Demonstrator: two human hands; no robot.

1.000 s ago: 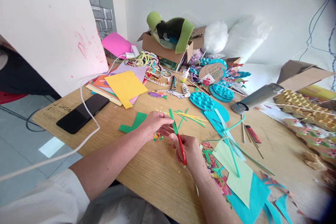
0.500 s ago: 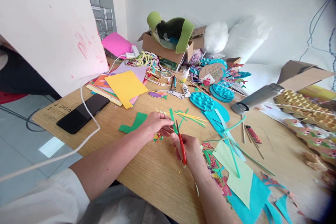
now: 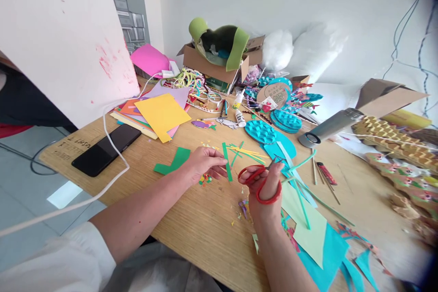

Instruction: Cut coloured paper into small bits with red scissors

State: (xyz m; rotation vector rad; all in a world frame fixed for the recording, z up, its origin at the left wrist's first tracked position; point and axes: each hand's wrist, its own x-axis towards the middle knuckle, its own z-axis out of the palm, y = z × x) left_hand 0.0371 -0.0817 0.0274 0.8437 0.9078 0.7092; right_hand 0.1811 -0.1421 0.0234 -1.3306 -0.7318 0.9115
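My left hand (image 3: 208,164) pinches a narrow green paper strip (image 3: 227,162) between thumb and fingers, just above the wooden table. To its right, my right hand (image 3: 265,187) has its fingers through the handles of red-handled scissors (image 3: 269,191), whose blades point away toward the upper right, apart from the strip. Left of my left hand lies a notched green paper piece (image 3: 175,162). Thin yellow and green strips (image 3: 247,151) lie crossed beyond the hands. Small coloured paper bits (image 3: 205,179) are scattered beside my left hand.
A black phone (image 3: 106,150) and white cable lie at the left, near stacked coloured paper (image 3: 160,114). Glue bottles (image 3: 240,118) stand farther back. At the right are a metal flask (image 3: 330,127), egg trays (image 3: 397,139), and pale green paper (image 3: 310,223) on blue sheets.
My right hand has turned and moved right, taking the scissors away from the green strip. My left hand has stayed nearly in place with the strip. The view has shifted slightly.
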